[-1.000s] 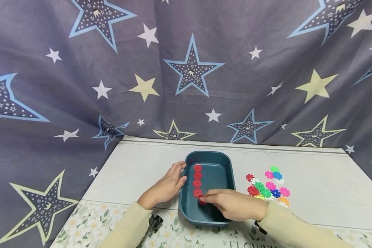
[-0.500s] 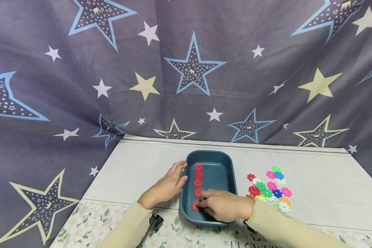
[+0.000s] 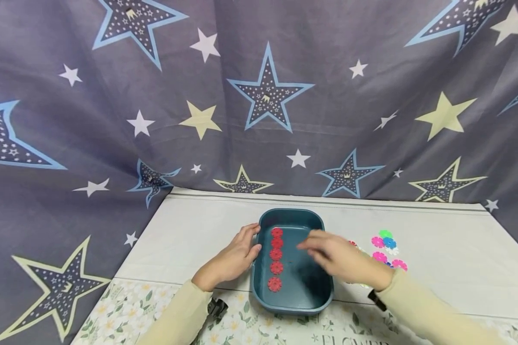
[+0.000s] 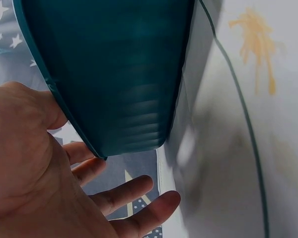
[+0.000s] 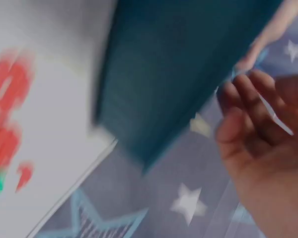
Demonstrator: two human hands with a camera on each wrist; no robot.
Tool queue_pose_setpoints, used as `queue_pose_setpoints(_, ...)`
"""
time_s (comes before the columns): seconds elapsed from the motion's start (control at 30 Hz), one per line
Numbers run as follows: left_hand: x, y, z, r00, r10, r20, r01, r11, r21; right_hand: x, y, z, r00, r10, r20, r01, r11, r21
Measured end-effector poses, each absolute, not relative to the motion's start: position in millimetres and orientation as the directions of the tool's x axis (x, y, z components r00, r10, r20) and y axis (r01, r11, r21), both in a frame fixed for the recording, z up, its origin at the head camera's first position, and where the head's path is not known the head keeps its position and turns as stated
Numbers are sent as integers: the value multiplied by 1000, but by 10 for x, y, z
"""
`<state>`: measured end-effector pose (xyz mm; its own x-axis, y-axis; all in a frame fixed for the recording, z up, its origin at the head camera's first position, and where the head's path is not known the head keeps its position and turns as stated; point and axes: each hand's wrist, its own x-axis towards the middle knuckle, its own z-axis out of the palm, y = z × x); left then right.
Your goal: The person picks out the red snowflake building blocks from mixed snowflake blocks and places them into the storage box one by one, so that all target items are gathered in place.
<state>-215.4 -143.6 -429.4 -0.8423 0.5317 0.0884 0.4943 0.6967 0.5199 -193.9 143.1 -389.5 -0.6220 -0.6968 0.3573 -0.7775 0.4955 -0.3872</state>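
Observation:
Several red flower-shaped plastic discs (image 3: pixel 274 284) lie in a column along the left side of a dark teal rectangular tray (image 3: pixel 291 310). My left hand (image 3: pixel 230 258) rests at the tray's left rim with its fingers spread. In the left wrist view, the thumb and two fingertips meet the rim, while the other fingers extend free below the tray's outer wall (image 4: pixel 114 74). Over the tray's right side is my right hand (image 3: pixel 341 256), fingers loosely bent and nothing visible between them. The right wrist view is blurred and shows that hand's fingers (image 5: pixel 258 111) apart from the tray wall.
Loose flower discs in pink, green, blue and white (image 3: pixel 380 257) lie on the white cloth (image 3: pixel 207 215) right of the tray, partly hidden by the right hand and forearm. Floral cloth (image 3: pixel 125 306) covers the front. A star-printed curtain (image 3: pixel 259 153) hangs behind.
The right hand has let go of the lowest red disc, leaving it at the column's near end, and has risen away to the right. The left hand has stayed at the rim.

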Motion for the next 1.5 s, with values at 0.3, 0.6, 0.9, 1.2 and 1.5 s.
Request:
queue_pose_setpoints(0.3,-2150,-1479,-4293,-859,507,75,467,714,522,-2239,2087,-4121,-877,-428,218,-480,758,-441)
queue_pose_setpoints(0.6,-2140,-1445,-4322,-845,526,93,486,685,543,-2354,2259,-4341,-937,-347,31,-329,850,-411)
queue_pose_setpoints(0.9,-2139,-1418,-4346,-844,527,101,494,689,529,-2366,2236,-4360,-946,-322,27,-306,866,-395)
queue_pose_setpoints(1.2,-2141,-1424,-4327,-846,526,90,490,697,524,-2402,2209,-4279,-937,-335,99,-344,831,-437)
queue_pose_setpoints(1.5,-2140,-1422,-4318,-847,525,87,487,700,522,-2341,2132,-4088,-888,-419,189,-457,760,-463)
